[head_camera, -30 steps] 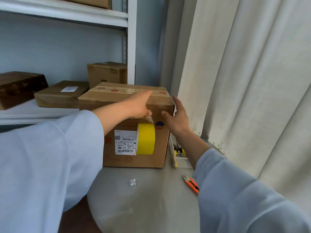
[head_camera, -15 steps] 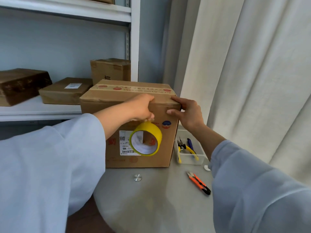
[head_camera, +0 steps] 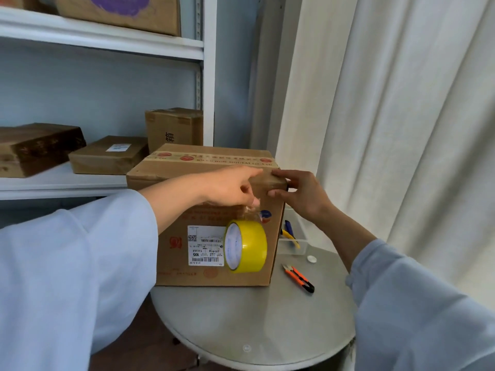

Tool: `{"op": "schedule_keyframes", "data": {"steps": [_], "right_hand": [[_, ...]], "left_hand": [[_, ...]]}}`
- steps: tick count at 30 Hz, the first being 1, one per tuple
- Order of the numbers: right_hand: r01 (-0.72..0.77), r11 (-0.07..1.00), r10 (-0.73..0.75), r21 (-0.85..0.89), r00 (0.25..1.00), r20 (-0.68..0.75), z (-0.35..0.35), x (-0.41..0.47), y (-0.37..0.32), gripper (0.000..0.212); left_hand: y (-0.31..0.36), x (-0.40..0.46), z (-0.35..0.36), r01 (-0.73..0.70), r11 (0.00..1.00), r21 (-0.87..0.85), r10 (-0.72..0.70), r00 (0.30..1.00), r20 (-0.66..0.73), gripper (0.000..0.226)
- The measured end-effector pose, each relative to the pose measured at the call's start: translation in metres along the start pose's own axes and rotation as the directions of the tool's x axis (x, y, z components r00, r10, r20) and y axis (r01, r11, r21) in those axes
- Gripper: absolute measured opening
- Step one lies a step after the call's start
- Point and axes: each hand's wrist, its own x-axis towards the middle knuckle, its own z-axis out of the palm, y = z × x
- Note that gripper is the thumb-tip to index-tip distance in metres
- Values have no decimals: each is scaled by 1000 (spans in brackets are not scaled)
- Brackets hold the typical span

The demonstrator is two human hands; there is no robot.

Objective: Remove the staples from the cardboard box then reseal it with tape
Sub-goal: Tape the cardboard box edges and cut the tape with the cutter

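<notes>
A brown cardboard box (head_camera: 184, 263) with a white shipping label stands on a round grey table (head_camera: 257, 325). A yellow tape roll (head_camera: 247, 246) hangs against the box's front on a clear strip of tape. My left hand (head_camera: 230, 187) pinches that strip just above the roll, index finger stretched along the box's top front edge. My right hand (head_camera: 300, 192) rests on the box's top right front corner, fingers pressing the edge where the tape lies. Printed tape runs across the box's top.
An orange and black utility knife (head_camera: 298, 277) lies on the table right of the box. A clear tray (head_camera: 296, 243) with yellow- and blue-handled tools sits behind it. Shelves at the left hold several cardboard boxes (head_camera: 108, 153). A white curtain (head_camera: 401, 116) hangs at the right.
The tape roll has turned and hangs a little lower on its strip. My left index finger has slid along the top front edge toward the right corner, and my right hand has moved up onto that corner.
</notes>
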Motion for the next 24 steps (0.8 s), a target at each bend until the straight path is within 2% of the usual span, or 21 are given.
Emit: {"op": "schedule_keyframes", "data": {"steps": [1,3,5,6,8,10,12,15,18,21,24], "right_hand": [[9,1000,-9,-27,1000,-11,-4,-3,-4,57],[51,998,-57,-39,984,-171,-16,-15,-16,49],[102,989,-61,105,939,-339,-25,-28,-29,26],[111,970,-32,219,941,-336,-29,-35,-33,18],[68,932,8,357,978,-209,-34,-46,-39,27],[15,917,17,399,997,-74,-37,-56,-38,35],[-15,895,9,445,1000,14,-34,-60,-35,29],[-60,869,22,491,996,84,-26,-61,-28,9],[-94,849,36,519,992,122,-21,-59,-28,9],[-149,833,79,533,985,152,-18,-57,-33,5],[-276,755,145,595,955,259,-15,-60,-38,27]], "left_hand": [[5,-2,0,-40,999,-12,41,999,8,80],[16,-4,1,-103,994,-44,102,994,-28,76],[25,-3,-1,-155,986,-55,148,983,-107,71],[29,-1,-2,-173,983,-61,163,977,-135,70],[35,3,-5,-197,978,-68,182,966,-183,66],[40,6,-8,-213,976,-52,196,953,-231,60],[41,8,-11,-209,978,-17,198,947,-254,53],[42,10,-11,-154,987,35,157,948,-276,36],[42,12,-11,-92,987,132,135,919,-369,16],[44,13,-9,-85,984,157,142,906,-399,6],[43,17,-6,-94,979,180,162,897,-411,6]]}}
